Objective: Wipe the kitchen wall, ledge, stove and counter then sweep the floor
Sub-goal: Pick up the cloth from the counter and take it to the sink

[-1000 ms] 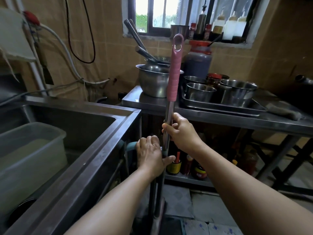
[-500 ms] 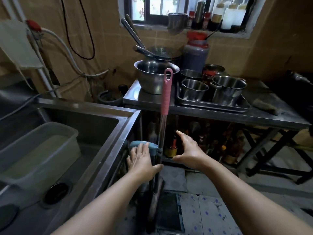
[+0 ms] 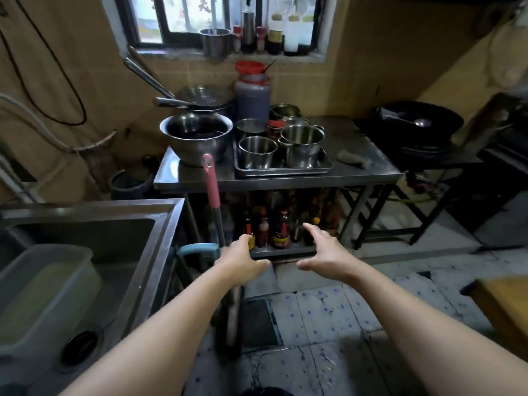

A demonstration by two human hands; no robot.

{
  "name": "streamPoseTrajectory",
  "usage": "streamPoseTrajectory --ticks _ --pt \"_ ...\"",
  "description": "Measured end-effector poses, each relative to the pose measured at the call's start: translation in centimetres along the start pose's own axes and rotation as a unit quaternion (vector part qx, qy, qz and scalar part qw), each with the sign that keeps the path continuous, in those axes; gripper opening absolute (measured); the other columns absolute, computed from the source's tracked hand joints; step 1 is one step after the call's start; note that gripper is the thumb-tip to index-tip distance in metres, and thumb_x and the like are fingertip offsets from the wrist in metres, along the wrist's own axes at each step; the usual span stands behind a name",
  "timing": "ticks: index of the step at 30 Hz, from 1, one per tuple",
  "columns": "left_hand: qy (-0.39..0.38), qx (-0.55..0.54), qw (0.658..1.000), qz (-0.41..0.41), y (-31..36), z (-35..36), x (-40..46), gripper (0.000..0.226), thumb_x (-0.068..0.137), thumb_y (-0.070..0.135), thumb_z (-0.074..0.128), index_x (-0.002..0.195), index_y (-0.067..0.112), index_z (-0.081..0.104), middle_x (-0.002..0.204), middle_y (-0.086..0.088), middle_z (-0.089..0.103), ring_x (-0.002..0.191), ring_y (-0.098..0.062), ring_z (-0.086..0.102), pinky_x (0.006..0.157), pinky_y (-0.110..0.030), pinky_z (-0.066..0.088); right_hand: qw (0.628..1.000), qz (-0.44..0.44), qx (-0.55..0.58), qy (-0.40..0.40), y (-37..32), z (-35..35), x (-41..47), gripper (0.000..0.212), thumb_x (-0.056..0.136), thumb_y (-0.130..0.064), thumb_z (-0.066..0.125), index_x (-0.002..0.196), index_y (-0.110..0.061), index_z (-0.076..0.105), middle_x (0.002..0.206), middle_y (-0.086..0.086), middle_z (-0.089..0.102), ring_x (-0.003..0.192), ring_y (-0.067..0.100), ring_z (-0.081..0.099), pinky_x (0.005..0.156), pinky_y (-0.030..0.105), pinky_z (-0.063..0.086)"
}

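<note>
A long-handled floor tool with a pink grip (image 3: 212, 184) and metal shaft stands upright, leaning between the sink unit and the steel counter (image 3: 368, 174). A light blue part (image 3: 197, 248) sticks out from it near my left hand. My left hand (image 3: 243, 260) hovers just right of the shaft, fingers apart, holding nothing. My right hand (image 3: 325, 254) is open further right, over the tiled floor (image 3: 323, 315). The tool's lower end is hidden behind my left forearm.
A steel sink (image 3: 94, 238) with a plastic tub (image 3: 43, 284) fills the left. The counter carries a bowl (image 3: 195, 138) and a tray of pots (image 3: 283, 167); bottles (image 3: 280, 230) line its lower shelf. A wok (image 3: 420, 124) sits right, a wooden edge (image 3: 505, 304) near right.
Both hands let go of the handle and drew back from it. The tool now stands on its own, and my view has pulled back and up.
</note>
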State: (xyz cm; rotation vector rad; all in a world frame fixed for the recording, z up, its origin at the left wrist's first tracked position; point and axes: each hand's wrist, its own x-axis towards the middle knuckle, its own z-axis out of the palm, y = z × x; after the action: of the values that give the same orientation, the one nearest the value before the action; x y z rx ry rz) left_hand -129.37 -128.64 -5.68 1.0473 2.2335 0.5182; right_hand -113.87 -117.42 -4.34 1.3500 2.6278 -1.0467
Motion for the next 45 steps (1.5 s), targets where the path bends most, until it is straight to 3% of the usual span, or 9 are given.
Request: streamPoseTrajectory --ticks 7,19,29,34,40,45 --pt "-0.033 -0.002 0.999 0.024 8.2 3.1 1.2 0.077 0.085 0.046 0.063 0.147 0.024 0.022 0.146 -0.005 0.038 0.135 -0.024 0.033 0.108 -0.039 0.035 0.998 0.026 0.032 0.041 5.9 -6.7 -0.2 0.093 0.077 -0.029 0.073 0.15 -0.025 0.015 0.154 0.004 0.021 0.14 0.027 0.021 0.109 0.041 0.034" --pt "0.005 -0.018 1.0 0.002 22.7 8.5 6.4 0.082 0.081 0.046 0.067 0.147 0.023 0.023 0.144 -0.007 0.04 0.13 -0.024 0.04 0.107 -0.041 0.038 0.998 -0.002 0.053 0.042 16.5 -17.4 4.1 0.096 0.076 -0.028 0.074 0.15 -0.023 0.013 0.154 0.006 0.021 0.141 0.027 0.021 0.113 0.042 0.028" --pt "0.012 0.017 0.999 0.028 28.6 8.6 11.2 0.077 0.086 0.044 0.063 0.147 0.022 0.021 0.145 -0.005 0.039 0.13 -0.023 0.04 0.104 -0.037 0.04 0.994 0.003 0.089 0.057 20.0 -22.3 8.3 0.091 0.08 -0.028 0.071 0.151 -0.024 0.013 0.154 0.007 0.02 0.14 0.029 0.021 0.112 0.043 0.03" --pt "0.003 0.022 0.999 0.045 30.9 7.8 16.0 0.079 0.085 0.046 0.063 0.147 0.022 0.021 0.147 -0.005 0.036 0.132 -0.025 0.038 0.106 -0.041 0.039 0.992 0.009 0.105 0.067 20.8 -24.5 11.8 0.09 0.081 -0.028 0.069 0.15 -0.024 0.012 0.155 0.007 0.017 0.142 0.029 0.018 0.114 0.043 0.025" --pt "-0.011 0.026 0.997 0.076 33.4 6.2 26.1 0.077 0.08 0.048 0.066 0.143 0.02 0.03 0.142 -0.003 0.043 0.127 -0.023 0.044 0.105 -0.038 0.039 0.989 0.044 0.109 0.086 21.4 -26.8 20.0 0.09 0.08 -0.028 0.069 0.15 -0.025 0.013 0.154 0.005 0.018 0.141 0.027 0.019 0.113 0.04 0.028" --pt "-0.018 0.045 0.995 0.087 34.7 4.3 34.6 0.078 0.083 0.044 0.064 0.145 0.02 0.025 0.143 -0.005 0.042 0.126 -0.024 0.044 0.103 -0.035 0.04 0.986 0.079 0.113 0.092 21.6 -28.1 27.6 0.092 0.079 -0.03 0.07 0.15 -0.025 0.012 0.155 0.003 0.018 0.142 0.027 0.017 0.113 0.042 0.027"
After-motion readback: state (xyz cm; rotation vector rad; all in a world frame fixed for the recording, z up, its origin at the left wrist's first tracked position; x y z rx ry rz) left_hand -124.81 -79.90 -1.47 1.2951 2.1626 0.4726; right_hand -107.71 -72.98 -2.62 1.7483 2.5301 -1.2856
